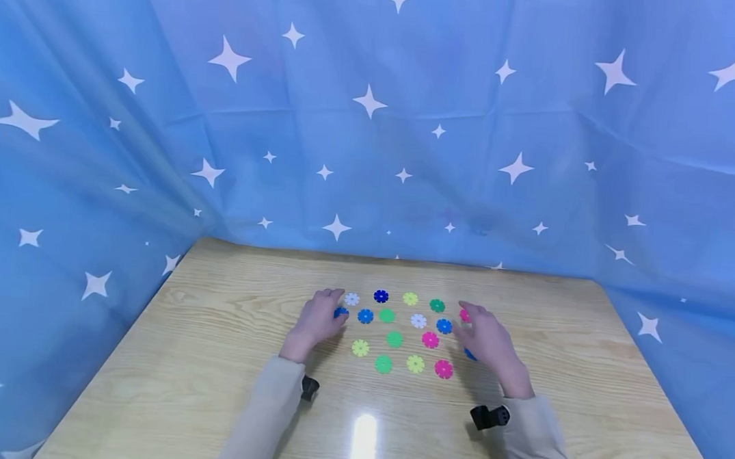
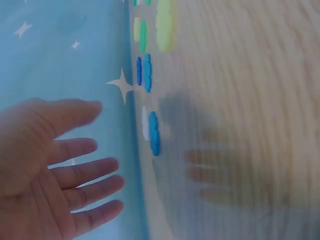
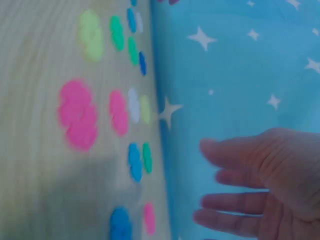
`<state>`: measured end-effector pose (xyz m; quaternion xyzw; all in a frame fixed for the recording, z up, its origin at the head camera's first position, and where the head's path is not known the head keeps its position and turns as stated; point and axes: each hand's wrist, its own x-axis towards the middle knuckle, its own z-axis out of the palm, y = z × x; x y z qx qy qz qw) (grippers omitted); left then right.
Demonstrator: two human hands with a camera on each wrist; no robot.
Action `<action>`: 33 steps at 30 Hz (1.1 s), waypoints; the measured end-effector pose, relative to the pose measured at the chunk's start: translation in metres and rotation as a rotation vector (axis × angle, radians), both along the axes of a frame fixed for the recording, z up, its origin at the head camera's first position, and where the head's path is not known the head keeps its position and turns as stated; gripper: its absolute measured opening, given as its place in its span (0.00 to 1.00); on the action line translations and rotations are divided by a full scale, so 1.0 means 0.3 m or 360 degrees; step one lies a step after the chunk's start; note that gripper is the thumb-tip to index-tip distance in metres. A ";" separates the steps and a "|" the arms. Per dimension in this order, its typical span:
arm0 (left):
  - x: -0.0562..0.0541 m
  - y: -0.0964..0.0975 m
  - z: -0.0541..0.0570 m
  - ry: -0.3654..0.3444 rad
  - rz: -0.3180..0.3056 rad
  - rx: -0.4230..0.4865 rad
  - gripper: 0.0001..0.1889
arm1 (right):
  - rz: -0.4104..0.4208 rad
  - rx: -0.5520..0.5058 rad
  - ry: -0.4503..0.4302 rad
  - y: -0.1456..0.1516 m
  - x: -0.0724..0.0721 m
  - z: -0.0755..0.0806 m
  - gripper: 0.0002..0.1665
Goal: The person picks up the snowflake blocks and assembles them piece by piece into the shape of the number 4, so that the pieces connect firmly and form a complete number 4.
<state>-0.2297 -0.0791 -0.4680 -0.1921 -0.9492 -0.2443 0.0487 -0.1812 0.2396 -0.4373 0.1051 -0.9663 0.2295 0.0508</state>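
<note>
Several flat, notched plastic discs lie spread over the wooden table, among them a dark blue disc (image 1: 381,296), a white disc (image 1: 418,321), a yellow-green disc (image 1: 360,347) and a pink disc (image 1: 443,369). My left hand (image 1: 319,318) hovers at the left side of the group, its fingers spread and holding nothing; it partly hides a blue disc (image 2: 154,134). Over the right side is my right hand (image 1: 488,336), also with fingers extended and nothing in it. It partly covers a pink disc (image 3: 149,218) and a blue disc (image 3: 120,225).
The pale wooden table (image 1: 183,358) runs back to a blue curtain (image 1: 408,142) with white stars, which also closes off both sides. A black wrist camera (image 1: 489,417) sits at the right cuff, another black camera (image 1: 310,388) at the left.
</note>
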 end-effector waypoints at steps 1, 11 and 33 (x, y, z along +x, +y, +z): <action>-0.002 -0.001 -0.001 -0.0039 0.0005 0.0003 0.25 | -0.0006 0.0019 -0.0046 0.010 0.003 -0.006 0.29; -0.029 -0.004 -0.016 -0.0266 0.0018 0.0022 0.22 | -0.0088 0.0051 -0.0260 0.080 0.022 -0.079 0.20; -0.085 0.011 -0.028 -0.0458 0.0101 0.0124 0.09 | -0.0208 -0.0103 -0.0403 0.104 0.001 -0.105 0.13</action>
